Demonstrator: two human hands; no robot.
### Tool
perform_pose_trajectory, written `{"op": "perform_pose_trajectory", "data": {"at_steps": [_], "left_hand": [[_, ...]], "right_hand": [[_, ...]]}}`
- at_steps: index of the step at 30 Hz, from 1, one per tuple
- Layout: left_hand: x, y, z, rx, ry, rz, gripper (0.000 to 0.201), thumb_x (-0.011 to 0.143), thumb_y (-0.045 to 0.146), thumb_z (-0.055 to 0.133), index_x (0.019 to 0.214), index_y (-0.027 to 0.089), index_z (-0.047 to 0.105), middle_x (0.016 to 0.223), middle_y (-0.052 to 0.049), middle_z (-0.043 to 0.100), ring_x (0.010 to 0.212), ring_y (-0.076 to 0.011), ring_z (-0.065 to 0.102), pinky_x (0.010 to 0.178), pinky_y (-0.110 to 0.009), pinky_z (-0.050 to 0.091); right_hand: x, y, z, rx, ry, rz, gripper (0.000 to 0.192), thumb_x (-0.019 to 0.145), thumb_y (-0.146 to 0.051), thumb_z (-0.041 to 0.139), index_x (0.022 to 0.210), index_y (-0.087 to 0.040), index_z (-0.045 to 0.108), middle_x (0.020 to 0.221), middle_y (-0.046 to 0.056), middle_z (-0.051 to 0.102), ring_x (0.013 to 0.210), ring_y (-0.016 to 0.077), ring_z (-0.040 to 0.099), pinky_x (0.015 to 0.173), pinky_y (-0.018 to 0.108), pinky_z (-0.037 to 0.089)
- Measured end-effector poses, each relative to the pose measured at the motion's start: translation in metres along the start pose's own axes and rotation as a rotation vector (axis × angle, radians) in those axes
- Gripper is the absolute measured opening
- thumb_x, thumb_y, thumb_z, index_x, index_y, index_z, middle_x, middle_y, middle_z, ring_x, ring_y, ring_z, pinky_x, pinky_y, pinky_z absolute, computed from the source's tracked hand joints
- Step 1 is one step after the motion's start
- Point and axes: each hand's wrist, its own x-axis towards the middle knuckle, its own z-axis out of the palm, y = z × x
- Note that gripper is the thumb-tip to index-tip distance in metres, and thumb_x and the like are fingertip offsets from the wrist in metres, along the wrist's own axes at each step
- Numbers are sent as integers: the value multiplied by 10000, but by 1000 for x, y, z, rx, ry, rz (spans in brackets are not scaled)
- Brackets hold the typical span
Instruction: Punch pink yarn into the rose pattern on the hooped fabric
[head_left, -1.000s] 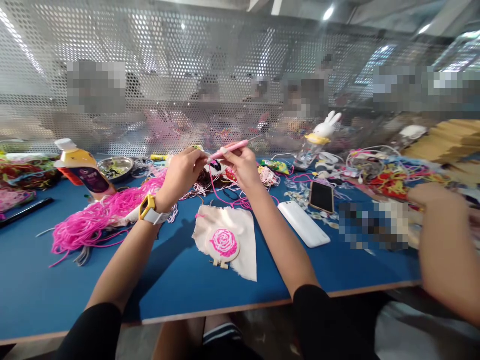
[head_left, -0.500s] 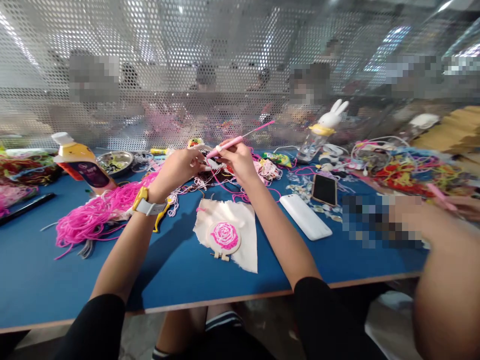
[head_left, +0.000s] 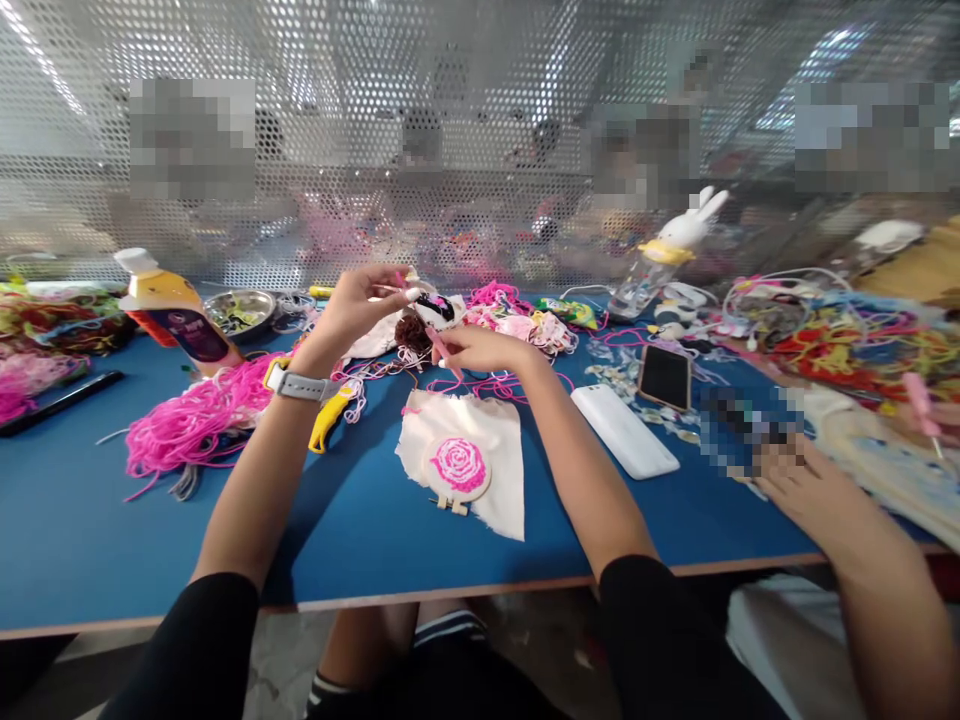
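My right hand (head_left: 487,350) is closed around a pink punch needle pen (head_left: 442,348), which points up and to the left over the heap of yarn. Up and to its left, my left hand (head_left: 371,300) pinches what looks like pink yarn (head_left: 400,279); the fingertips partly hide it. Loose pink strands lie under my right hand. Nearer the table edge rests a cream cloth (head_left: 502,450) in a small embroidery hoop (head_left: 486,482), with a pink and white spiral rose (head_left: 459,465) worked on it. Neither hand touches the cloth.
A pink yarn bundle (head_left: 176,420), a yellow-handled tool (head_left: 328,420) and a tilted bottle (head_left: 184,320) are on the left. Rightward lie a white phone (head_left: 626,432), a dark phone (head_left: 665,377) and a rabbit-topped bottle (head_left: 652,280). Another person's hand (head_left: 810,490) is at the right.
My right hand has lowered, and the pen, earlier raised with a thin wire and pink strand sticking out of it, has come down. My left hand has risen and parted from it.
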Motion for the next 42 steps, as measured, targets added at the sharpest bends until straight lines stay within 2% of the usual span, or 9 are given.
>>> {"op": "perform_pose_trajectory", "data": {"at_steps": [6,12,17,20,22,25,32,37,42], "left_hand": [[2,-14,-10,-36,49,-79,167,779,320,714,728,170,660,655,-43,652,549,-89,541,473,-210,388],[3,-17,-34,-60,187,-130,177,794,363,700,790,192,654,730,-54,679,613,-112,611,512,-226,445],[-3,-3,-49,86,-33,-150,192,715,265,746,894,196,741,672,-28,655,584,-117,562,535,-245,415],[-5,4,-53,273,-168,-130,133,736,297,726,811,192,757,593,-10,604,535,-104,472,515,-251,352],[-5,5,-51,377,-186,-100,151,752,313,706,696,174,723,548,3,550,522,-93,417,512,-250,319],[-2,0,-43,414,-108,-88,168,762,272,677,642,155,661,532,21,490,520,-79,378,517,-237,297],[3,-10,-14,-141,152,-297,137,823,268,616,740,159,604,700,-17,604,628,-95,550,597,-214,425],[6,-16,-8,-506,157,-477,175,876,303,574,759,174,558,804,-22,630,759,-105,614,702,-222,484],[6,-28,-9,-616,172,-518,90,797,233,628,784,187,552,822,-13,633,805,-104,633,704,-206,501]], "right_hand": [[-1,17,-6,148,-12,0,13,746,-206,561,747,-203,548,691,7,592,623,151,557,568,276,404],[-19,42,-26,288,-144,32,242,835,-443,599,885,-209,561,687,-2,598,574,121,530,525,242,397],[-35,47,-41,204,11,-1,356,879,-512,572,929,-163,613,724,-7,513,579,80,398,538,227,301],[-39,51,-44,197,76,15,451,880,-591,537,906,-148,623,662,-27,442,558,77,336,534,235,244],[-38,55,-44,195,110,21,524,849,-668,525,803,-151,592,613,-43,380,541,73,299,527,237,210],[-35,60,-44,175,137,0,592,780,-752,538,681,-169,501,585,-57,325,523,65,252,519,239,176],[-33,66,-44,200,101,-8,589,775,-753,543,692,-171,505,599,-48,377,520,62,267,508,242,179],[-40,84,-48,260,95,38,536,782,-696,594,705,-169,534,539,-71,343,463,51,240,466,238,153],[-53,98,-56,272,78,141,412,836,-558,613,723,-164,575,493,-76,342,419,50,239,436,231,141]]}}
